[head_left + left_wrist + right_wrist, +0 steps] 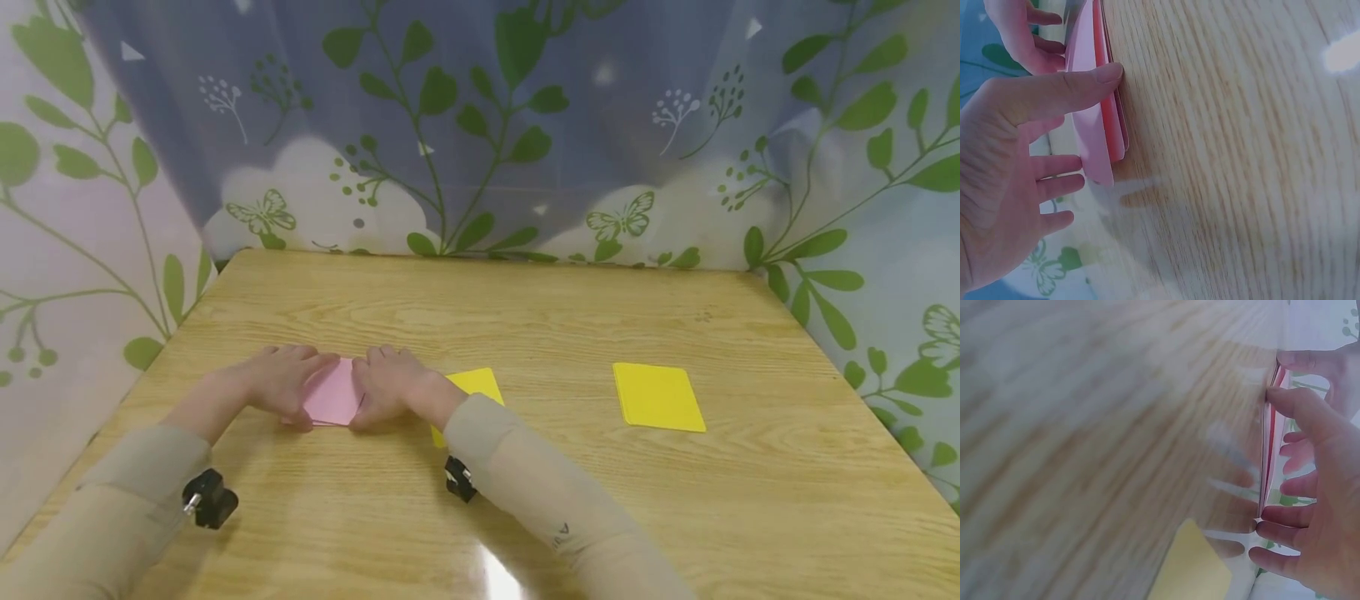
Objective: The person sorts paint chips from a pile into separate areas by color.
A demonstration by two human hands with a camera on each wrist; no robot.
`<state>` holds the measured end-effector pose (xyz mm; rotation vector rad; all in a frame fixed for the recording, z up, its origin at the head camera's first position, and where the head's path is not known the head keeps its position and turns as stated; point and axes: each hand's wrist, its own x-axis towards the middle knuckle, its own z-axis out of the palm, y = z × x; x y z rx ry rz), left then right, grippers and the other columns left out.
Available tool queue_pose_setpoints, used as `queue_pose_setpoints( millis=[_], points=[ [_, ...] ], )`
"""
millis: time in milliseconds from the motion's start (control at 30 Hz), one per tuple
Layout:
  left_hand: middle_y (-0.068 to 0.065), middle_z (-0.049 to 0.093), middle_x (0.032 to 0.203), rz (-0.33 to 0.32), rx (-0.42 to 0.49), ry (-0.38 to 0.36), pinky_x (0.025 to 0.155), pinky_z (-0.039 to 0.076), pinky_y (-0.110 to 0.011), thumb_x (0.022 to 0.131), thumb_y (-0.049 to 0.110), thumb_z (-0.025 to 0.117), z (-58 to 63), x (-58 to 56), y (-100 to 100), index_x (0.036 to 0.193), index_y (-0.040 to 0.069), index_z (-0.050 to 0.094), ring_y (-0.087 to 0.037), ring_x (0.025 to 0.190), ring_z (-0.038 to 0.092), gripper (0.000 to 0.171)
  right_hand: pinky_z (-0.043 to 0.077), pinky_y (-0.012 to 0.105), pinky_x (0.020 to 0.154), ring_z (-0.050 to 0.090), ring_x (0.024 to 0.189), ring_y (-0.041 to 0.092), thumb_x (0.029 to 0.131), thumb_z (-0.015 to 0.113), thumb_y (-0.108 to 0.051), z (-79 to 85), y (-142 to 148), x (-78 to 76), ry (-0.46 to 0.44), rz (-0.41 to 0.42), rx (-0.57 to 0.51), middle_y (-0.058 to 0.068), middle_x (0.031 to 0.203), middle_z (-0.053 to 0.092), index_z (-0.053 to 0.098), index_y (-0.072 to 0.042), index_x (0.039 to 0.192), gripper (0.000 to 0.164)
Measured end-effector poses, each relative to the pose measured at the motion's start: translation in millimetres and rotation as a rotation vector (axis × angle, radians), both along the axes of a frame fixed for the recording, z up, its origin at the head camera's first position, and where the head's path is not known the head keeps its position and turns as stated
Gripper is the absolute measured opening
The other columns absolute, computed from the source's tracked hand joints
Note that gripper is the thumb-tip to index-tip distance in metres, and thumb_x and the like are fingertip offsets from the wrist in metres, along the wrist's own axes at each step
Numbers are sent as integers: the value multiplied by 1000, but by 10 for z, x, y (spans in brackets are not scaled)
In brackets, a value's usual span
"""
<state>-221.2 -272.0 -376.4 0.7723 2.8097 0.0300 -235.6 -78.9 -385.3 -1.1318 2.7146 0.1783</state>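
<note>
A small stack of pink square sheets (333,393) lies on the left part of the table, between both hands. My left hand (281,382) holds its left side, thumb across the near edge and fingers at the far side. On the right side my right hand (390,383) grips the same stack, its thumb also at the near edge. In the left wrist view the pink sheets (1092,140) are slightly fanned, with a redder layer among them. The right wrist view shows the stack (1270,437) nearly edge-on beside the right thumb.
A yellow square piece (480,382) lies just right of the right hand, partly hidden by that wrist and sleeve. Farther right on the wooden table (555,500) rests a stack of yellow squares (660,397). Leaf-patterned curtains (480,125) stand behind the table and at both sides.
</note>
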Motion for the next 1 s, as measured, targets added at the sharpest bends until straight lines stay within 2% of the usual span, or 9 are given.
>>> queue_pose_setpoints(
  millis=[133, 300, 500, 667, 867, 1000],
  points=[
    [-22, 49, 120, 11, 15, -2, 91, 30, -66, 59, 41, 78, 1, 4, -4, 134, 2, 44, -44, 112, 43, 91, 37, 35, 96, 41, 113, 16, 73, 60, -64, -8, 3, -10, -22, -5, 8, 3, 126, 45, 36, -11, 141, 90],
    [-27, 45, 126, 31, 21, -26, 90, 31, -67, 61, 43, 78, -29, -18, -27, 136, 1, 41, -48, 115, 42, 93, 37, 36, 98, 40, 117, 18, 73, 57, -70, -18, 4, -21, -21, -9, 20, 6, 131, 42, 31, -8, 143, 96],
    [-30, 44, 128, 18, 31, -24, 92, 32, -63, 64, 40, 76, -34, -33, -24, 136, -1, 41, -49, 116, 41, 90, 39, 32, 94, 41, 111, 16, 74, 58, -68, -17, -20, -51, -2, -21, 12, 4, 125, 45, 37, -6, 138, 92],
    [-28, 46, 125, 31, 42, -23, 92, 35, -60, 65, 38, 76, -18, -23, 12, 135, -1, 41, -47, 113, 43, 88, 35, 30, 99, 41, 111, 16, 75, 61, -64, -6, -37, -63, -20, -22, -13, 5, 125, 45, 39, -5, 137, 89],
    [-29, 45, 123, 53, 60, -36, 89, 36, -61, 64, 35, 77, 1, -8, 66, 136, -1, 41, -48, 109, 43, 88, 35, 26, 93, 41, 103, 16, 75, 67, -54, -1, -46, -77, -56, -10, -65, 5, 113, 48, 45, -4, 130, 78],
    [-31, 43, 124, 47, 93, -43, 87, 36, -62, 62, 33, 77, -29, 7, 80, 136, -1, 40, -49, 108, 42, 90, 33, 24, 86, 40, 97, 14, 75, 70, -49, -17, -67, -74, -87, -2, -95, 2, 103, 49, 46, -5, 127, 72]
  ],
)
